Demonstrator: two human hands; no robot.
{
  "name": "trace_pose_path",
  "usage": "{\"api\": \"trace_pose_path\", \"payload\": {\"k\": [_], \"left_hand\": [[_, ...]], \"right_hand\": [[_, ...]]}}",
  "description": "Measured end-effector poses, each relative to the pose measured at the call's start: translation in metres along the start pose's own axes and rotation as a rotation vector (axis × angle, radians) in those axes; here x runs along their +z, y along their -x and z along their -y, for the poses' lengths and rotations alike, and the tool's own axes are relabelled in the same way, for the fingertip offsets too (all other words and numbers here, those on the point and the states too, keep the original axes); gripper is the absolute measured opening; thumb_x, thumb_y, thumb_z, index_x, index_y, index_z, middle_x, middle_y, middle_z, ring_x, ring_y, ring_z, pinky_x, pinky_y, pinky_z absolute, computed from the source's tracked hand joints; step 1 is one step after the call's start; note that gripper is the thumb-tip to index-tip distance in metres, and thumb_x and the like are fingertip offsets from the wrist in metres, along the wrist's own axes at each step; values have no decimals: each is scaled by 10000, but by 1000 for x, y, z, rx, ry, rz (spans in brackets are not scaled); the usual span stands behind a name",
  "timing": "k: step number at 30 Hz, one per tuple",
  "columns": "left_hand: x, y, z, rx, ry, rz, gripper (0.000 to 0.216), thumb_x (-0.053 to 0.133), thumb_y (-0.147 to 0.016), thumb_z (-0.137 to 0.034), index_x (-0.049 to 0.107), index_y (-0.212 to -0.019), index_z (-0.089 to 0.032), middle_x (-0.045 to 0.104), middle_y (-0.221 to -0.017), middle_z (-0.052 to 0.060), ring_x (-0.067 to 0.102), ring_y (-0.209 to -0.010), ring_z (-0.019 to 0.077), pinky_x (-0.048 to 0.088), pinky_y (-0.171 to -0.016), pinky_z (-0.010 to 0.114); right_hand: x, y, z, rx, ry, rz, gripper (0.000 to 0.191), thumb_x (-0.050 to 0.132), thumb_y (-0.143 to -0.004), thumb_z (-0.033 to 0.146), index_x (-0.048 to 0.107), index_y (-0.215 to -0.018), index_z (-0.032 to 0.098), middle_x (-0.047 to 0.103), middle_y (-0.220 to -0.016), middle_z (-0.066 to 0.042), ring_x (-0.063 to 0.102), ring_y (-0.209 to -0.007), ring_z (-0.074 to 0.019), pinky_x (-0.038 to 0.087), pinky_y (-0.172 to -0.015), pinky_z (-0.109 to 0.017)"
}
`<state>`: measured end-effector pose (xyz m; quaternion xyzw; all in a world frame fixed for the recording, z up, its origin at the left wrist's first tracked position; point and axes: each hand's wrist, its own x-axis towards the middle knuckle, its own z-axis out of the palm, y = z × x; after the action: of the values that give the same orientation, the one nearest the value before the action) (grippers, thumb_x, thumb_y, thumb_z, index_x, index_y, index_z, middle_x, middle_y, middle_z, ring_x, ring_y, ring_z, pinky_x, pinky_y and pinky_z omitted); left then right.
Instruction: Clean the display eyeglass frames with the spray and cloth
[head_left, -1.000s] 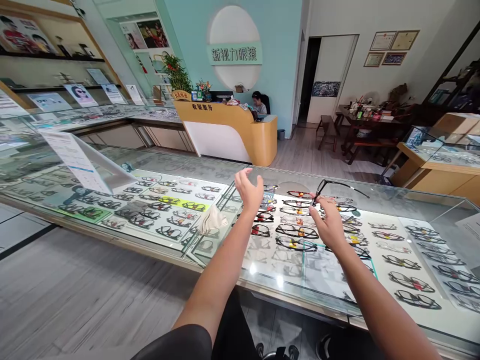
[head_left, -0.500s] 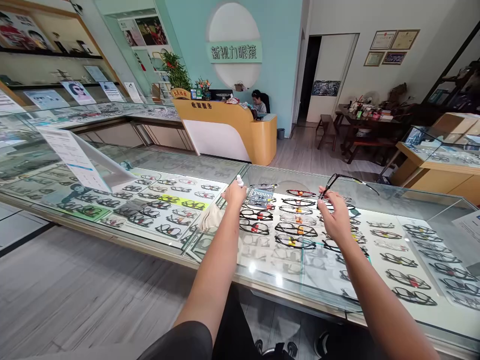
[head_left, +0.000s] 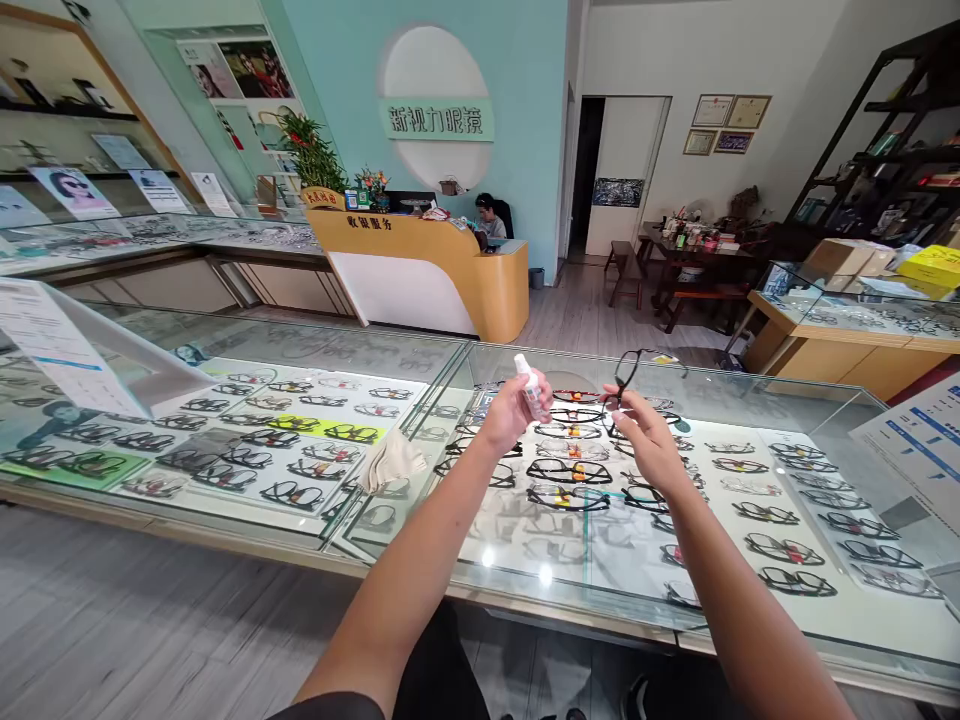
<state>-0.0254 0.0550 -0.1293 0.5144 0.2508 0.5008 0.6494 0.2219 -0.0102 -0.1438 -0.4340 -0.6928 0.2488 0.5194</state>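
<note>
My left hand (head_left: pixel 511 412) is closed around a small white spray bottle (head_left: pixel 531 388), held upright with a slight tilt above the glass display case (head_left: pixel 517 545). To its right, my right hand (head_left: pixel 637 430) pinches a pair of dark-framed eyeglasses (head_left: pixel 628 372) by one side, and the frame stands up over the fingers. A crumpled beige cloth (head_left: pixel 391 462) lies on the glass to the left of my left hand. Beneath both hands, rows of eyeglasses (head_left: pixel 568 470) show through the glass top.
A white folded sign (head_left: pixel 90 345) stands on the case at the left, and another sign (head_left: pixel 919 440) at the right. Beyond the case is a wooden reception counter (head_left: pixel 502 290) with a person (head_left: pixel 491 222) seated behind it. Wooden benches (head_left: pixel 624 275) stand farther back.
My left hand has lifted the spray bottle off the glass and brought it right, toward the eyeglasses. My right hand still holds the eyeglasses. The view has turned slightly to the right.
</note>
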Motion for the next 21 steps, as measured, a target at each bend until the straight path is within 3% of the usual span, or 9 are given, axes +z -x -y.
{"api": "trace_pose_path", "payload": {"k": [3, 7, 10, 13, 15, 21], "left_hand": [[14, 9, -1, -167, 142, 146, 745, 336, -845, -967, 380, -685, -240, 331, -629, -14, 354, -557, 148, 306, -468, 283], [14, 10, 3, -255, 174, 199, 824, 140, -790, -1047, 293, -602, -259, 220, -536, -35, 243, -482, 134, 199, -417, 278], [14, 7, 12, -156, 37, 162, 795, 238, -827, -995, 391, -601, -249, 307, -546, -24, 320, -487, 138, 264, -446, 296], [17, 7, 20, 58, -271, 58, 652, 467, -890, -821, 554, -686, -208, 484, -626, 4, 449, -577, 146, 378, -575, 319], [21, 8, 23, 142, -412, 27, 574, 491, -920, -728, 567, -703, -202, 531, -649, 10, 470, -615, 150, 390, -634, 325], [23, 9, 24, 129, -458, 11, 518, 413, -952, -662, 528, -717, -215, 531, -646, 10, 478, -632, 166, 380, -642, 330]], "right_hand": [[4, 3, 9, 61, -159, 174, 431, 586, -1055, 474, 677, -1437, 296, 738, -1347, -92, 687, -1194, -273, 535, -1058, -452], [8, 5, 16, 109, -242, 250, 432, 613, -1042, 484, 696, -1417, 287, 748, -1325, -96, 687, -1195, -281, 538, -1061, -455], [11, 6, 19, 123, -278, 276, 418, 608, -1038, 479, 715, -1390, 282, 753, -1297, -92, 688, -1150, -277, 556, -1018, -444], [13, 7, 21, 128, -281, 308, 396, 594, -1044, 460, 725, -1376, 289, 747, -1287, -85, 678, -1125, -272, 554, -996, -433], [15, 8, 22, 118, -284, 331, 389, 586, -1049, 449, 728, -1374, 292, 739, -1276, -81, 668, -1118, -269, 546, -1000, -430], [21, 10, 22, 119, -299, 343, 370, 593, -1053, 447, 736, -1359, 294, 726, -1182, -72, 662, -1104, -261, 515, -1047, -434]]}}
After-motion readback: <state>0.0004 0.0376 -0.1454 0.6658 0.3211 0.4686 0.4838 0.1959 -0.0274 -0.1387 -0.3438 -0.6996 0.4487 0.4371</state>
